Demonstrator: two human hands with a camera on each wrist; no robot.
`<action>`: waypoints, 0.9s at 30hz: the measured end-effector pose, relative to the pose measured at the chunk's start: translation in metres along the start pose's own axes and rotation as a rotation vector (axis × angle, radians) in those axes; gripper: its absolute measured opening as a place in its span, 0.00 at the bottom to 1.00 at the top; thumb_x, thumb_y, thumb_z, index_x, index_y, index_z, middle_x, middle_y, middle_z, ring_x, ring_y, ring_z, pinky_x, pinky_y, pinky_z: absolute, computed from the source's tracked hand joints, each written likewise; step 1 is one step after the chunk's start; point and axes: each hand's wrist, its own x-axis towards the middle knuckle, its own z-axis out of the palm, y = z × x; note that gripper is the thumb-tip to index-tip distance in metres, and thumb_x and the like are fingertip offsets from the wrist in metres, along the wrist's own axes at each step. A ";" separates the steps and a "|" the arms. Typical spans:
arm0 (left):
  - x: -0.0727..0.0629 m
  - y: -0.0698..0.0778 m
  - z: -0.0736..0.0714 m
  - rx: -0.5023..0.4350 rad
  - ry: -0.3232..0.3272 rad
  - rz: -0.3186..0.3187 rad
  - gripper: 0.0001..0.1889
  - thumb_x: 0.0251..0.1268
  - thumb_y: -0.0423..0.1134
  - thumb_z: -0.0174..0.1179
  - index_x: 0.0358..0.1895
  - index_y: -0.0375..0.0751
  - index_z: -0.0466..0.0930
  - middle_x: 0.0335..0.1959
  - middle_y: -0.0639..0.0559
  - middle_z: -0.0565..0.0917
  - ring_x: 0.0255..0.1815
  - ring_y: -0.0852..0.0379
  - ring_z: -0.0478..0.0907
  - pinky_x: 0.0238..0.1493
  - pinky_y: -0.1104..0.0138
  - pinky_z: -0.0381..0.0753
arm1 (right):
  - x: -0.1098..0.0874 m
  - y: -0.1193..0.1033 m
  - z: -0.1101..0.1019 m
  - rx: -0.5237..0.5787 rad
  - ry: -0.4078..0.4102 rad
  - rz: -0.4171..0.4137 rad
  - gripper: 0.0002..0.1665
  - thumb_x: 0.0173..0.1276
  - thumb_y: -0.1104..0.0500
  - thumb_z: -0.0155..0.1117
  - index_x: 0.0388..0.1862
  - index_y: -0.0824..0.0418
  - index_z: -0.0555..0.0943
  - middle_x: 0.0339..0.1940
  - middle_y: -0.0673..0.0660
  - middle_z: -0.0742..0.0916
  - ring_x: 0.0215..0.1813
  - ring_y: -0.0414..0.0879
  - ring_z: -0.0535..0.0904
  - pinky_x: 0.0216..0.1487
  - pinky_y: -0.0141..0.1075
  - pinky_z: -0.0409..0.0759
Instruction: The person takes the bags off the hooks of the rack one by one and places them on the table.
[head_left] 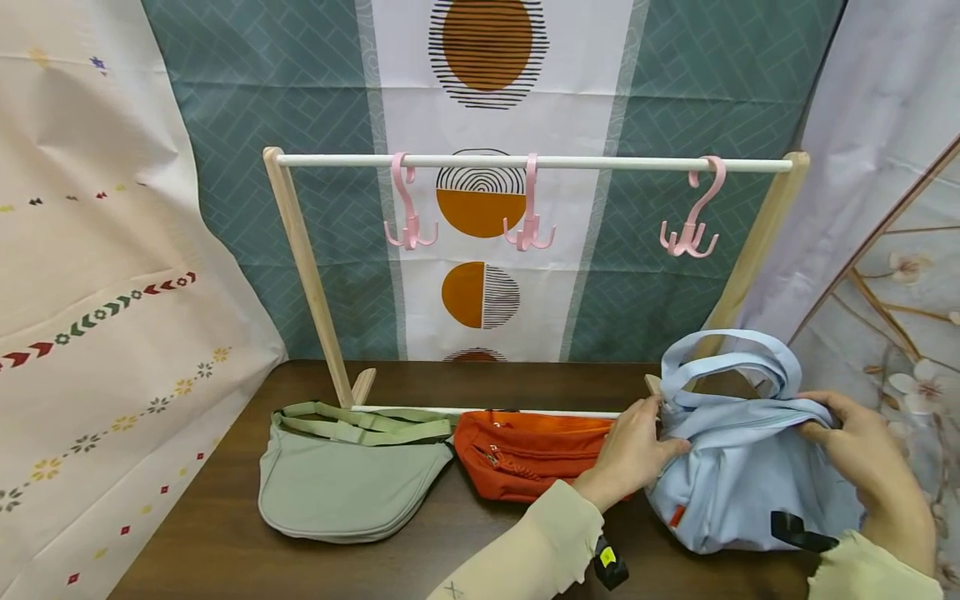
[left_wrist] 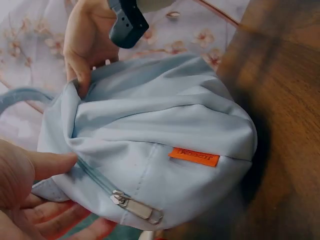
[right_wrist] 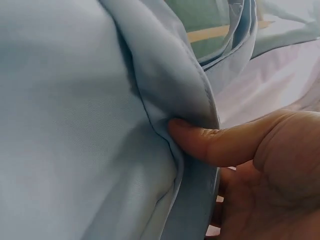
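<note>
A light blue shoulder bag (head_left: 738, 487) stands on the table at the right, its strap (head_left: 776, 354) looped up above it. My left hand (head_left: 633, 454) holds the bag's upper left side, thumb in front by the zip (left_wrist: 137, 207) and fingers partly behind. On the opposite side, my right hand (head_left: 873, 467) grips the top edge; in the right wrist view its thumb (right_wrist: 215, 142) presses into a fold while the other fingers are mostly hidden behind the cloth. An orange label (left_wrist: 195, 156) shows on the bag's front.
A red-orange waist bag (head_left: 525, 454) lies beside my left forearm, with a sage green bag (head_left: 348, 487) left of it. Behind them, a rack with a white rail (head_left: 600, 162) carries pink hooks: one left (head_left: 408, 208), one central (head_left: 530, 208), one right (head_left: 697, 217).
</note>
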 end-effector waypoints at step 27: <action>-0.038 -0.015 0.034 0.378 -0.189 0.235 0.36 0.68 0.50 0.70 0.77 0.50 0.68 0.76 0.46 0.63 0.75 0.58 0.64 0.67 0.76 0.66 | 0.030 0.049 0.057 0.052 0.004 0.155 0.25 0.82 0.61 0.53 0.67 0.78 0.69 0.67 0.86 0.69 0.64 0.83 0.64 0.59 0.71 0.64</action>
